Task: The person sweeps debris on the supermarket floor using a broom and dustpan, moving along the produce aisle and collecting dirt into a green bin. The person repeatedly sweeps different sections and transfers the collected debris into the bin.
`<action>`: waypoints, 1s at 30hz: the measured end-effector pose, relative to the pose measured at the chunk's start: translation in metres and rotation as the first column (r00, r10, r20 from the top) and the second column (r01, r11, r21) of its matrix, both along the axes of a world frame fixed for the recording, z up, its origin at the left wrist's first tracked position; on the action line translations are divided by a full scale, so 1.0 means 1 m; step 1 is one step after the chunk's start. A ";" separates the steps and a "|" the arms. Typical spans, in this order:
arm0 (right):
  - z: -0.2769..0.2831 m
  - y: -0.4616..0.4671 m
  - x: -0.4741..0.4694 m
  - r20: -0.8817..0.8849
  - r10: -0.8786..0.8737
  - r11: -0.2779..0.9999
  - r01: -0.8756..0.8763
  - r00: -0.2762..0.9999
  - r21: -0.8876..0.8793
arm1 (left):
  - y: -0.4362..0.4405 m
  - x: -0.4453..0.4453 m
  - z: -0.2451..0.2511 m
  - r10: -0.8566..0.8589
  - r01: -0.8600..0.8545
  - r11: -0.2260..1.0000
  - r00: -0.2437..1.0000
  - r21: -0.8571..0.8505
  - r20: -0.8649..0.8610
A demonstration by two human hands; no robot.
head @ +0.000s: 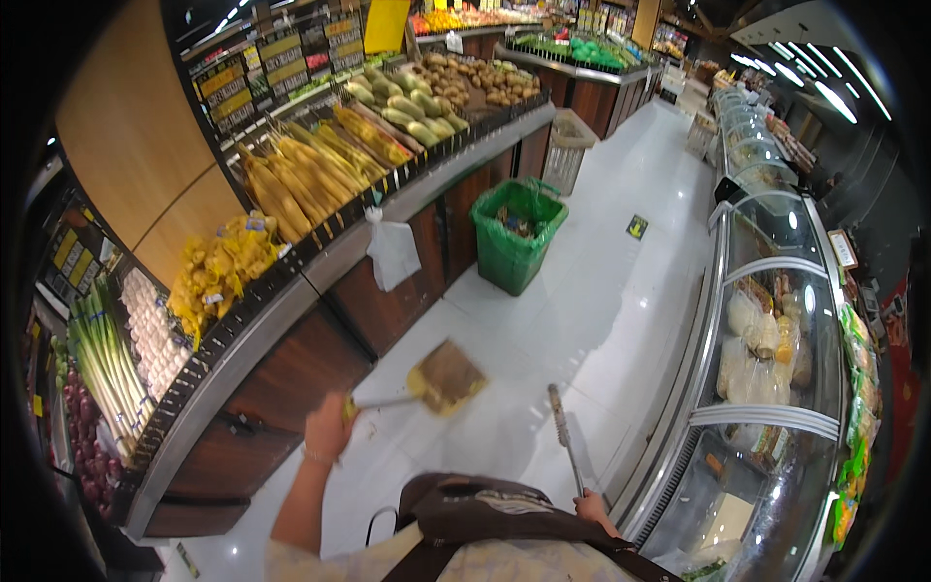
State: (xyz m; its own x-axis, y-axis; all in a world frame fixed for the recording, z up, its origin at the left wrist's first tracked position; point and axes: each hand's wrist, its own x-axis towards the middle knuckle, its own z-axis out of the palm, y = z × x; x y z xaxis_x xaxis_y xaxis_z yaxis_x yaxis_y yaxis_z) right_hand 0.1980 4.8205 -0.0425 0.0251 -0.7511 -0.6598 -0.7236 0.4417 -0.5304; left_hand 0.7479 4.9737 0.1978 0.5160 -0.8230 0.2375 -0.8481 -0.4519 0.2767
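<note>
My left hand grips the handle of a dustpan, whose yellowish pan hangs above or at the floor, slightly blurred. Brown matter or staining covers the face of the pan. In my right hand is the grey handle of a broom, its narrow bristled end pointing away from me over the floor. A dark apron covers my front. Ahead stands a green bin lined with a green bag, with scraps inside.
A produce counter curves along the left, and a plastic bag hangs from its edge. Behind the bin is a pale waste basket. Glass-covered refrigerated cases line the right. A white tiled floor runs between, bearing an arrow sticker.
</note>
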 end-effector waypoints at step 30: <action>-0.070 -0.108 -0.014 -0.040 -0.415 0.908 0.410 0.909 -0.089 | -0.460 0.015 -0.280 -0.458 -0.465 0.564 -0.864 0.683 -0.210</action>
